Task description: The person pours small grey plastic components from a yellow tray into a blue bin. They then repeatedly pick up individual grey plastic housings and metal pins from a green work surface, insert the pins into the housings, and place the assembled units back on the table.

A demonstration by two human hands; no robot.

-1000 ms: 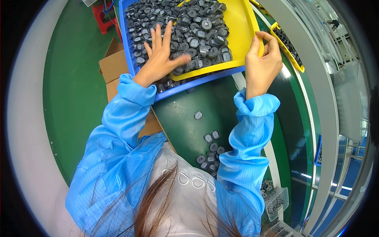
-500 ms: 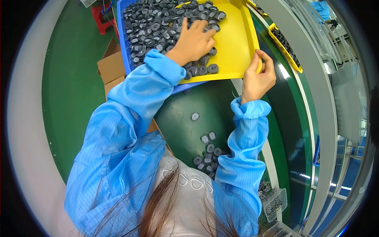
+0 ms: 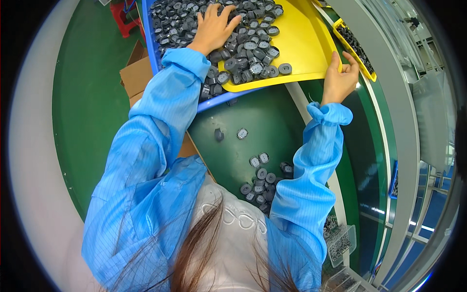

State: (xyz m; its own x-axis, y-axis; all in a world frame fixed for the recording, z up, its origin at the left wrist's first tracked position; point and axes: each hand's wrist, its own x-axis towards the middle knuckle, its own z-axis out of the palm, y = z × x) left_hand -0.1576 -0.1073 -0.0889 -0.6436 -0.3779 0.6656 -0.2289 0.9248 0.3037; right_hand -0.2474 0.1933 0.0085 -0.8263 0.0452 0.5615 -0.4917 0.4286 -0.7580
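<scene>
Small dark grey rounded plastic parts (image 3: 177, 24) fill a blue tray (image 3: 228, 100) at the top of the view. A yellow tray (image 3: 304, 44) overlaps its right side, with many of the same parts heaped on its left half. My left hand (image 3: 214, 30) lies palm down over the parts, its fingers spread. My right hand (image 3: 340, 80) pinches the near right corner of the yellow tray between thumb and fingers. Both sleeves are light blue.
Loose dark parts (image 3: 261, 182) lie on the green tabletop (image 3: 209, 158) before me. A clear box of small metal pieces (image 3: 340, 246) stands at lower right. A narrow yellow tray (image 3: 355, 48) sits at upper right. Cardboard (image 3: 135, 77) and a red stool (image 3: 121, 19) are left.
My left hand has moved left across the parts, and more of them now lie in the yellow tray. My right hand and that tray have shifted right. Additional loose parts show on the tabletop.
</scene>
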